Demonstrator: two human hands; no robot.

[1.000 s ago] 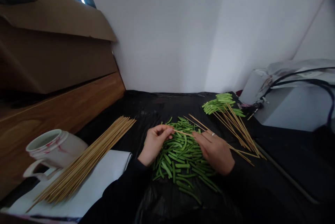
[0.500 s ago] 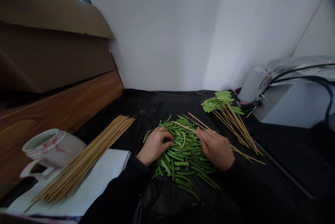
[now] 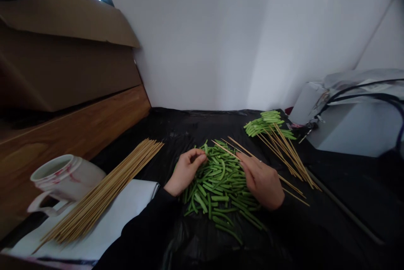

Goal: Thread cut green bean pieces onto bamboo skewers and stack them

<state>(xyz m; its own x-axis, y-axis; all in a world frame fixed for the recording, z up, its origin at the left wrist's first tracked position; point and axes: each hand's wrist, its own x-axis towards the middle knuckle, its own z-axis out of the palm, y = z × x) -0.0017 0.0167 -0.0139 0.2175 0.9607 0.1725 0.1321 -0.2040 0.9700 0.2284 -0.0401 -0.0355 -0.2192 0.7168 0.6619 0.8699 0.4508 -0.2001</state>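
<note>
Cut green beans (image 3: 217,185) lie in a loose pile on a black plastic sheet (image 3: 189,124). At the pile's upper left, my left hand (image 3: 186,171) pinches a green bean piece (image 3: 206,148) between thumb and fingertips. My right hand (image 3: 263,179), over the pile's right side, is closed on a thin wooden skewer (image 3: 225,149) whose tip points up and left. Two more skewers lie close behind that hand. Farther back on the right, skewers (image 3: 287,152) rest with their ends at a stack of threaded green beans (image 3: 265,123).
On the left, a thick bundle of skewers (image 3: 107,192) lies across white paper (image 3: 132,202) beside a white mug (image 3: 67,177). A cardboard box (image 3: 69,63) stands behind them. At the right are a white box (image 3: 356,126) and black cables (image 3: 362,93).
My left hand has risen slightly from the pile, its thumb and fingers now pinched on a bean piece. The skewer in my right hand has shifted slightly.
</note>
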